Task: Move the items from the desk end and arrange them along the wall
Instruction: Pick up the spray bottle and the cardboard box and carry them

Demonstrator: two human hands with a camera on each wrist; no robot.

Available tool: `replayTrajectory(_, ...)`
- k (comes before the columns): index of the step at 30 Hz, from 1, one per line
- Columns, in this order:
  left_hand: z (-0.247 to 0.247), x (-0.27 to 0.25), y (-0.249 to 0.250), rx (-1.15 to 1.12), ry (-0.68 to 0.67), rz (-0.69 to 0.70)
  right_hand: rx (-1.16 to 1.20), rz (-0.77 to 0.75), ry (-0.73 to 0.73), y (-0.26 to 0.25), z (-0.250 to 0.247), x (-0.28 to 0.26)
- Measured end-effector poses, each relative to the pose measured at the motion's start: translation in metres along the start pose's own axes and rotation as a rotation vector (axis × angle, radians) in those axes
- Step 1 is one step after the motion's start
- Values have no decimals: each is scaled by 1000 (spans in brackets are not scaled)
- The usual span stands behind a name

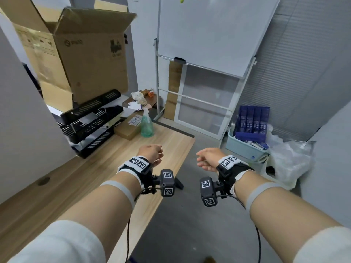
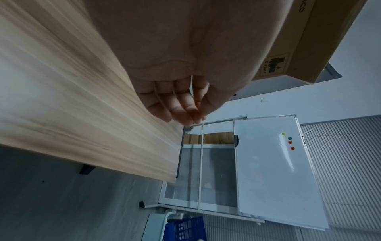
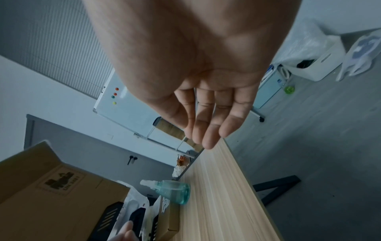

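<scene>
At the desk's far end stand a teal spray bottle (image 1: pixel 146 124), a flat brown carton (image 1: pixel 129 128) and a black perforated tray rack (image 1: pixel 91 122), all in front of a large open cardboard box (image 1: pixel 81 54). My left hand (image 1: pixel 158 155) hovers over the wooden desk (image 1: pixel 123 158), a little short of the bottle, with its fingers loosely curled and empty. My right hand (image 1: pixel 201 160) hangs over the floor just past the desk's right edge, fingers relaxed and empty. The right wrist view shows the bottle (image 3: pixel 175 190), the carton (image 3: pixel 172 218) and the rack (image 3: pixel 115 216) beyond my palm.
A whiteboard on a stand (image 1: pixel 209 35) leans behind the desk end. A low side table (image 1: pixel 152 100) with crumpled paper sits beside it. On the floor at right are a pale bin holding a blue crate (image 1: pixel 250 124) and plastic bags (image 1: pixel 290 160). A grey partition (image 1: pixel 22 111) borders the desk's left.
</scene>
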State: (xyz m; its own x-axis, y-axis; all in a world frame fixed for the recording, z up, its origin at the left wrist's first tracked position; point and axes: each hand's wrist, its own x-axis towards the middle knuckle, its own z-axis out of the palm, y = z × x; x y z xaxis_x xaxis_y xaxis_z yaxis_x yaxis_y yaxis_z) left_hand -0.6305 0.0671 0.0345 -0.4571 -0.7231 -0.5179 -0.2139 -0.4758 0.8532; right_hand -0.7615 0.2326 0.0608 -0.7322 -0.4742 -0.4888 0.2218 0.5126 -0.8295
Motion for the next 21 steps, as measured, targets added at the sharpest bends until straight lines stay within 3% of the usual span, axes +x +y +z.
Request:
replayTrajectory(11, 53, 118, 26, -26, 292, -33, -185, 9, -302, -60, -1, 197)
replayTrajectory(21, 67, 169, 42, -41, 454, -65, -442, -26, -599, -110, 42, 295)
